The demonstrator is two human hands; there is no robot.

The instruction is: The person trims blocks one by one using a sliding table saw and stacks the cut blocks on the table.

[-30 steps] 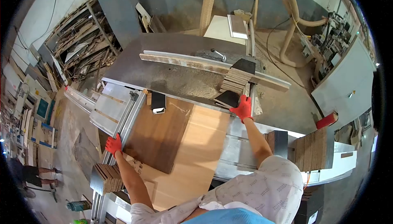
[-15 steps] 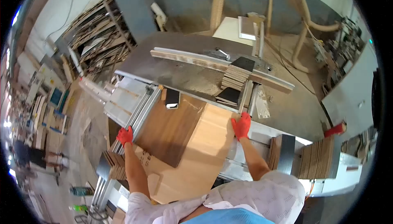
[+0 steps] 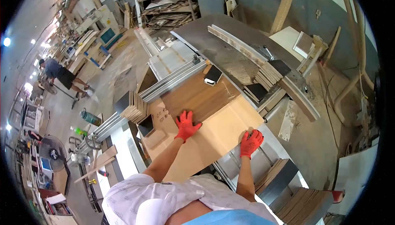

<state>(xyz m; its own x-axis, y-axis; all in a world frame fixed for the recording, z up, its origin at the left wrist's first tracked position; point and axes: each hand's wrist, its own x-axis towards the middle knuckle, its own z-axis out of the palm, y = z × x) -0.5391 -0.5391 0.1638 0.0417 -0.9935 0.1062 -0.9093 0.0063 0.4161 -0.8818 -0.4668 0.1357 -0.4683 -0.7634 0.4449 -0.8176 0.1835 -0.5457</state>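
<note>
A large light-wood board lies across the sliding table, with a darker brown board on its far part. My left hand, in a red glove, rests with spread fingers where the two boards meet. At the light board's right edge is my right hand, also gloved in red, with its fingers bent over the edge. A small black-and-white block sits at the far edge of the brown board. Handwriting marks the light board to the left of my left hand.
Stacked dark-topped pieces stand by the long fence. More stacks are at the left and lower right. A fan is at far left. Another person bends over in the left background.
The view has swung left. My left hand has moved from the metal rail onto the boards. My right hand has come back along the light board's right edge.
</note>
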